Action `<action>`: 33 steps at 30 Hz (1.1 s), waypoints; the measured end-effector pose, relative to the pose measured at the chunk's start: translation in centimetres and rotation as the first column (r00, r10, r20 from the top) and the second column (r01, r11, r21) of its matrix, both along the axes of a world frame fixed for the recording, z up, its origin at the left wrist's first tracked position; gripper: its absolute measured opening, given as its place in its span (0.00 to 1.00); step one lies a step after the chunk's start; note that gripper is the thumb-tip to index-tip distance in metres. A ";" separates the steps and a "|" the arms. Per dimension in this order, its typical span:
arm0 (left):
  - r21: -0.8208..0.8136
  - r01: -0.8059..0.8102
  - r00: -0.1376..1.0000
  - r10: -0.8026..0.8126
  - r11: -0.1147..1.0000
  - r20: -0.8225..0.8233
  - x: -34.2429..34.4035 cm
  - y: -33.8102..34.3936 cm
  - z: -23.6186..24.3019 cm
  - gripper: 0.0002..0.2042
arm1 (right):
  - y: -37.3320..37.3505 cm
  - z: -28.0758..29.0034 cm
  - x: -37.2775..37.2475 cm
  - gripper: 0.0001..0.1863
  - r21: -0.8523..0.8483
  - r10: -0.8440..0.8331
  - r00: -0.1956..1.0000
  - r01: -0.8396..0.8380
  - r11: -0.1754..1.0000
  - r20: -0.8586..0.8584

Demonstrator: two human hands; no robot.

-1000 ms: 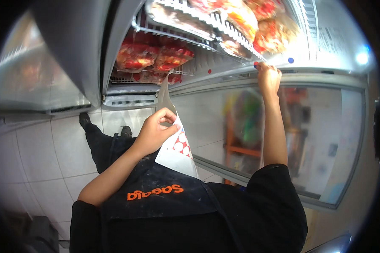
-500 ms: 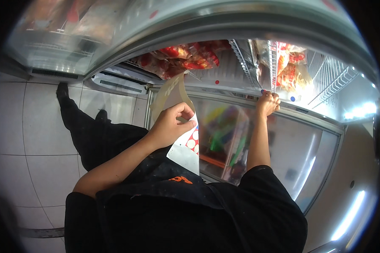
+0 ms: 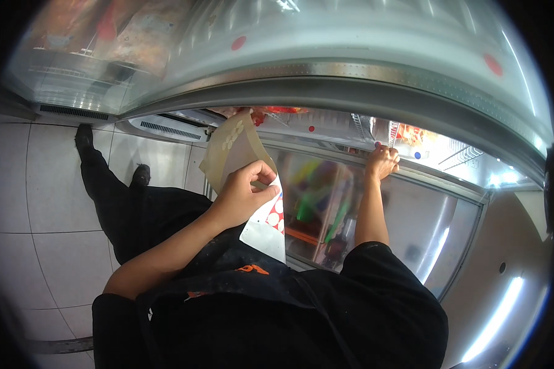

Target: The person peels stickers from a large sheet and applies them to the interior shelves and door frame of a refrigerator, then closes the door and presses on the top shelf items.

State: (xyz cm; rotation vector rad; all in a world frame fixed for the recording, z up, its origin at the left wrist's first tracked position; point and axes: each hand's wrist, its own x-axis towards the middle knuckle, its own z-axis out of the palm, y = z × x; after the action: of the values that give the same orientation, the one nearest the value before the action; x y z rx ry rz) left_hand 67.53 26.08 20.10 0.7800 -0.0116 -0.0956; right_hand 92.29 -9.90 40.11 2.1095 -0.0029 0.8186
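My left hand (image 3: 249, 190), thumb and forefinger pinched, grips a sticker sheet (image 3: 263, 234), white on one side with red printing, its beige upper part (image 3: 231, 141) curling upward. My right hand (image 3: 385, 161) has its fingers curled at the rim of the chilled cabinet (image 3: 329, 129), beside a small colored dot; whatever they hold, if anything, is hidden. A blue dot (image 3: 417, 155) is to its right and a red dot (image 3: 311, 128) to its left. Behind the cabinet's metal-edged rim are bagged red and yellow food (image 3: 414, 132) and wire racks (image 3: 461, 157).
Curved glass with a metal frame (image 3: 363, 71) spans the top of view, with red dots on it. A framed glass panel (image 3: 418, 221) lies below my hands. Another glass-fronted cabinet (image 3: 74, 67) is at upper left. My legs and shoes (image 3: 140, 175) are on the tiled floor (image 3: 64, 258).
The view has shifted, so the curved glass now covers the top and much less of the bagged food shows. My right hand appears lower in view, still at the rim; the sheet's top has curled open.
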 end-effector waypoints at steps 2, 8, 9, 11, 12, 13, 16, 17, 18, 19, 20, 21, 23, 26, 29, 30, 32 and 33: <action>-0.006 0.017 1.000 -0.017 1.000 -0.009 0.2 0.0 0.2 0.09 | -0.1 0.2 0.1 0.17 0.003 -0.017 1.000 0.017 1.000 -0.004; -0.016 0.047 0.999 -0.047 0.999 0.004 0.9 -0.2 0.3 0.09 | -1.3 0.1 0.4 0.16 -0.020 -0.001 1.000 0.001 1.000 0.016; -0.012 0.055 0.998 -0.055 0.998 0.006 0.9 -0.4 0.3 0.08 | -1.7 0.4 0.4 0.15 -0.021 -0.011 1.000 0.011 1.000 0.019; 0.004 0.046 0.999 -0.046 0.999 -0.003 1.1 -0.4 0.0 0.08 | -0.2 0.0 0.5 0.15 -0.013 -0.009 1.000 0.009 1.000 0.011; 0.020 0.033 0.999 -0.032 0.999 -0.014 1.2 -0.4 -0.3 0.08 | 1.6 -0.5 0.4 0.14 0.021 -0.068 0.996 0.070 0.997 -0.061; 0.017 0.036 0.999 -0.035 0.999 -0.011 1.3 -0.5 -0.3 0.08 | 1.6 -0.3 0.2 0.13 0.029 -0.106 0.990 0.109 0.994 -0.089; -0.011 0.044 0.999 -0.044 0.999 0.000 1.4 -0.6 -0.1 0.08 | -1.1 0.1 0.3 0.12 -0.064 0.061 0.998 -0.061 0.996 -0.002; -0.007 0.041 0.999 -0.041 0.999 -0.002 1.4 -0.6 0.0 0.08 | -1.4 0.0 0.4 0.12 -0.064 0.064 0.998 -0.064 0.996 -0.001; -0.003 0.038 0.999 -0.038 0.999 -0.004 1.5 -0.5 0.0 0.08 | -1.7 -0.2 0.4 0.12 -0.033 0.076 0.997 -0.076 0.997 -0.004; -0.005 0.038 0.999 -0.038 0.999 0.000 1.5 -0.5 0.1 0.08 | -2.3 -0.2 0.4 0.11 -0.003 0.086 0.996 -0.086 0.996 -0.004; -0.006 0.048 0.999 -0.048 0.999 0.008 1.5 -0.5 0.1 0.08 | -3.0 -0.2 0.6 0.11 -0.006 0.085 0.996 -0.085 0.996 0.000; -0.008 0.058 0.998 -0.057 0.998 0.016 1.5 -0.5 0.2 0.08 | -3.7 -0.2 0.6 0.12 0.053 0.115 0.993 -0.116 0.992 0.030; -0.020 0.042 0.999 -0.042 0.999 0.011 1.5 -0.7 0.1 0.08 | -3.6 -0.1 1.1 0.12 0.111 0.151 0.987 -0.157 0.981 0.061; -0.013 0.027 1.000 -0.027 1.000 -0.001 1.6 -0.5 0.0 0.07 | -2.6 -0.2 1.1 0.13 -0.094 0.044 0.999 -0.042 0.995 0.009; 0.012 0.032 0.999 -0.032 0.999 -0.002 1.5 -0.4 0.0 0.07 | -1.8 -0.3 1.0 0.14 -0.021 -0.042 0.999 0.043 0.999 0.023; 0.019 0.038 0.999 -0.038 0.999 0.003 1.4 -0.4 0.0 0.07 | -1.7 -0.5 0.8 0.14 -0.010 -0.002 0.998 0.003 1.000 0.068; 0.013 0.049 0.999 -0.049 0.999 0.010 1.4 -0.4 0.3 0.07 | -2.8 -0.3 0.5 0.14 -0.001 0.033 0.992 -0.033 0.999 0.124; 0.007 0.061 0.998 -0.061 0.998 0.013 1.3 -0.4 0.5 0.07 | -3.6 0.0 0.1 0.14 0.020 0.067 0.994 -0.069 0.997 0.088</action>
State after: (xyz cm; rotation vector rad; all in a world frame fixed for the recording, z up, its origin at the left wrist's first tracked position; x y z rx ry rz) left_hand 68.83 25.65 20.56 0.7872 -0.0477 -0.1489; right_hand 92.43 -13.46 40.10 2.1032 0.0125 0.9552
